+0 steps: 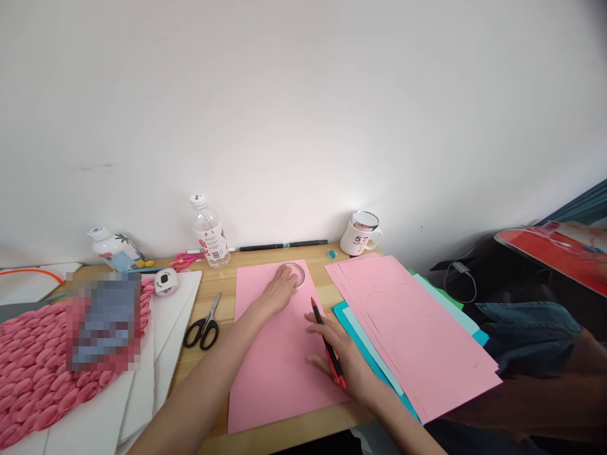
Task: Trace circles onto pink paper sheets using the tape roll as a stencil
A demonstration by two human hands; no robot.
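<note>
A pink paper sheet [279, 360] lies on the wooden desk [222, 284] in front of me. My left hand [279, 291] rests on it near the far edge, fingers curled over a clear round ring [300, 272] pressed onto the sheet. My right hand [342, 363] hovers over the sheet's right side with a red pen [327, 341] lying across its fingers, tip pointing away from me. The fingers look loosely spread and slightly blurred.
A stack of pink, teal and green sheets [412, 328] lies to the right. Black scissors [203, 325], white boards [165, 328], a pink woven piece [33, 379], two bottles [209, 232], a long marker [284, 245] and a white mug [363, 235] stand along the desk's left and back.
</note>
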